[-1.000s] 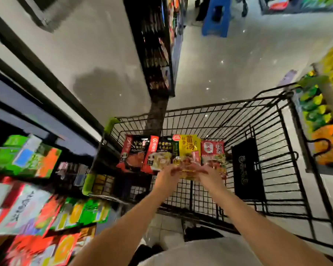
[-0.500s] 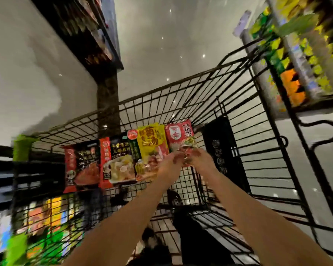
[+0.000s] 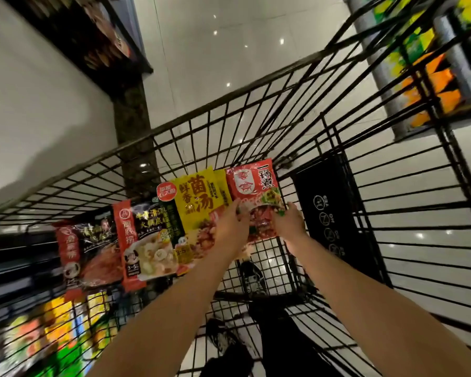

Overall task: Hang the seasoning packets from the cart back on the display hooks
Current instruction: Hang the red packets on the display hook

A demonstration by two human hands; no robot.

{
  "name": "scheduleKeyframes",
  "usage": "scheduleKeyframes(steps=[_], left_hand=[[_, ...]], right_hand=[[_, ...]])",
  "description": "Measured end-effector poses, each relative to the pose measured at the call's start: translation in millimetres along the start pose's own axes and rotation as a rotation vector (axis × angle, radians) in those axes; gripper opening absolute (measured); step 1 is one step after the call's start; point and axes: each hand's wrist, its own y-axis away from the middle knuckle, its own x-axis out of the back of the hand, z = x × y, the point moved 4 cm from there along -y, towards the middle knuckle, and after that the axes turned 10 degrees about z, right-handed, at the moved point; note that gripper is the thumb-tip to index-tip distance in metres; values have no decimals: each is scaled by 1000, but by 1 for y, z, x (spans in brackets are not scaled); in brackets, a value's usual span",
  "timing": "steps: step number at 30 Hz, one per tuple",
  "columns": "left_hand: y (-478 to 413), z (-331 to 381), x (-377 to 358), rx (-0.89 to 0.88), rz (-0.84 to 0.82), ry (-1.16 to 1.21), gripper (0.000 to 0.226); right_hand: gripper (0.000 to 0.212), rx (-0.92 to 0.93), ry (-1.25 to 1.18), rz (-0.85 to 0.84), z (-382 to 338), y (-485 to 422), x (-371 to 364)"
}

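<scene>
Red packet held between both hands

Packets are fanned across the wire cart (image 3: 337,164); the red seasoning packet (image 3: 252,191), rightmost and long axis pointing away, is gripped at its lower edge by the left hand (image 3: 233,229) and right hand (image 3: 290,224). Display hooks are not clearly seen

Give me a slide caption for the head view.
Both hands grip a red seasoning packet inside the cart.

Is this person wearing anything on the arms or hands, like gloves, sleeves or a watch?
Nothing shows on them. The left hand and right hand wear no gloves, and no ring is visible. Both forearms are uncovered up to the picture's bottom edge, with no sleeve, watch or bracelet in view.
</scene>
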Motion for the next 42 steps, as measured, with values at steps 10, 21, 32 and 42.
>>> scheduleKeyframes(steps=[10, 21, 32, 42], left_hand=[[14, 17, 7, 33, 26, 47, 50], [44, 5, 43, 196, 16, 248, 75], [30, -1, 56, 185, 197, 204, 58], [-3, -13, 7, 113, 214, 54, 58]], right_hand=[[30, 97, -111, 27, -15, 29, 12], [24, 79, -278, -72, -19, 82, 34], [26, 33, -145, -138, -16, 56, 15], [37, 56, -132, -179, 2, -5, -16]])
